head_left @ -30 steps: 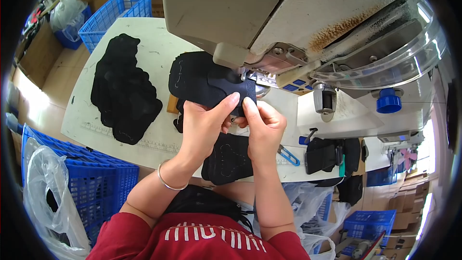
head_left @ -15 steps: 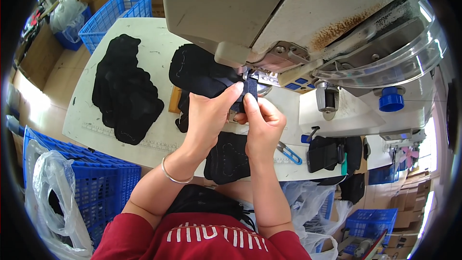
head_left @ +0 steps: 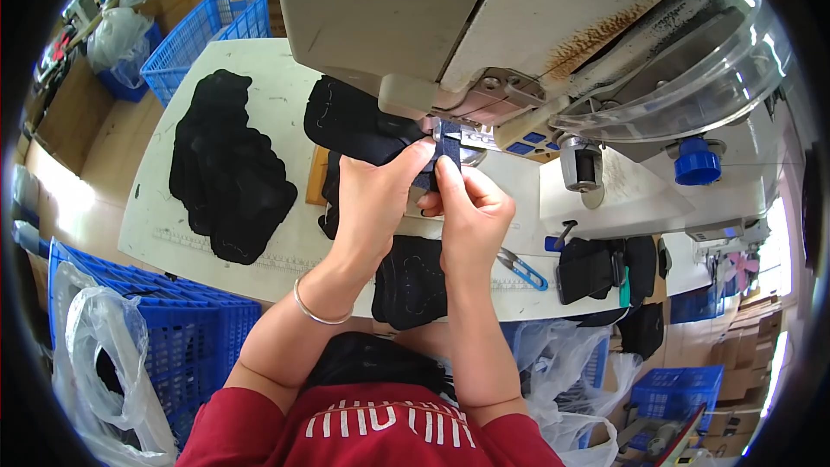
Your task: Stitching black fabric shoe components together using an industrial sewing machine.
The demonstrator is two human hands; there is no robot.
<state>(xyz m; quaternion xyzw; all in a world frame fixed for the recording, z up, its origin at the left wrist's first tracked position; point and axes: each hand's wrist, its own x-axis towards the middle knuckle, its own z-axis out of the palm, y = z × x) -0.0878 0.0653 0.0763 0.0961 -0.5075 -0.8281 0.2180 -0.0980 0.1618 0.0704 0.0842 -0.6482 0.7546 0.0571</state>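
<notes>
Both of my hands are at the needle area of a beige sewing machine (head_left: 380,17). Between its presser foot and my fingers lies a black fabric piece (head_left: 354,125), its bulk spread to the left under the machine head. My left hand (head_left: 380,195) pinches the cloth with thumb and fingers just left of the foot. Close beside it, my right hand (head_left: 471,207) pinches a narrow dark strip (head_left: 450,151) of the cloth. The underside of the fabric and some fingertips are hidden.
A pile of black pieces (head_left: 229,169) lies on the white table at left; another black piece (head_left: 411,281) is at the front edge. Blue-handled snips (head_left: 523,270) are to the right. Blue crates (head_left: 186,329) and plastic bags (head_left: 562,372) flank me.
The whole view has shifted slightly. Both hands keep their pinch on the black fabric, with barely any movement at the presser foot.
</notes>
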